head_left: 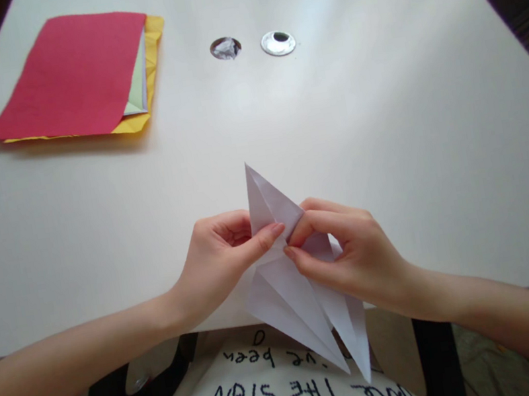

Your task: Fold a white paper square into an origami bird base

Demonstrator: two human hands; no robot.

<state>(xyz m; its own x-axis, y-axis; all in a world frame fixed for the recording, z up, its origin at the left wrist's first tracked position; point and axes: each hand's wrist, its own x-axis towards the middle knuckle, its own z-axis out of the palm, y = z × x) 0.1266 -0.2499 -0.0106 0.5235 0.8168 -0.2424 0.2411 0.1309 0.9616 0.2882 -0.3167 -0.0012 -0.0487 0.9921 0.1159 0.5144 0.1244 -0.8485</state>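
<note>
A piece of folded white paper [290, 294] is held up over the table's near edge. One pointed tip rises away from me, and two long points hang down toward my lap. My left hand [225, 248] grips the paper's left side, its thumb lying on the front face and its fingers behind. On the right, my right hand [347, 245] pinches the middle of the paper between thumb and index finger. The remaining right fingers are partly hidden behind the paper.
A red sheet [69, 75] lies over yellow paper [154, 41] and lighter sheets at the far left of the white table [413, 154]. Two round holes are at the back, one with crumpled material [225, 49] inside, the other with a silvery cover [277, 43].
</note>
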